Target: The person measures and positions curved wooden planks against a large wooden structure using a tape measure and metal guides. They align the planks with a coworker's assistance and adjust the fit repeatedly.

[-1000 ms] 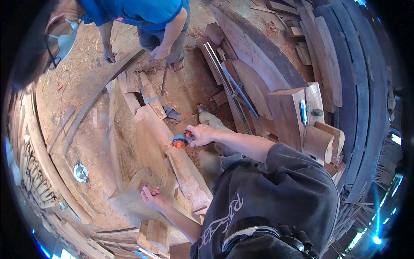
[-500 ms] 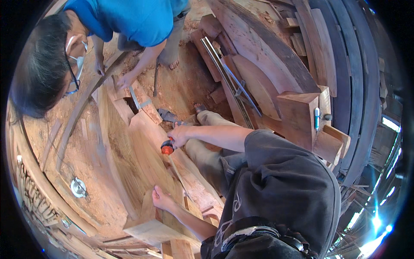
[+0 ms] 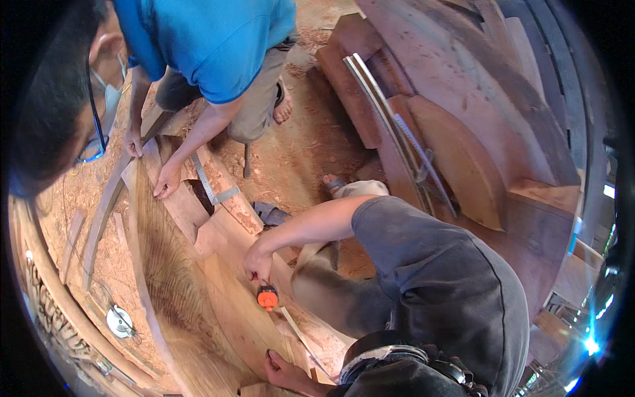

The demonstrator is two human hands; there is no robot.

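Two hands of the person wearing the camera work along one curved wooden plank [image 3: 198, 311] that runs from the upper left down toward the lower middle of the view. Farthest left, a small round metal object [image 3: 120, 321] lies on sawdust, well apart from the hands. Next comes a co-worker in a blue shirt, whose two hands [image 3: 167, 180] press flat on lighter pieces of wood [image 3: 192, 212] near the plank's upper end, beside a metal square ruler [image 3: 211, 185]. Moving right along the plank, the wearer's right hand [image 3: 258, 263] reaches in from the right across the body, fingers [image 3: 254, 272] curled together and pointing down, closed around something just above an orange tape measure case [image 3: 267, 298]; the hand touches or nearly touches the case, but the exact grip is hidden by the knuckles. From the case a pale tape blade [image 3: 297, 334] runs down and to the right, following the plank's long axis. At the far lower end, the left hand [image 3: 286, 370] lies on the plank near the bottom edge of the view, fingers loosely spread and pressed to the wood near the blade's end; whether it pins the blade cannot be told. So the case lies directly below the right hand, which is the nearer one, with the left hand further down the same line. To the right are the wearer's grey-sleeved arm [image 3: 423, 264] and stacked curved boards [image 3: 456, 159].
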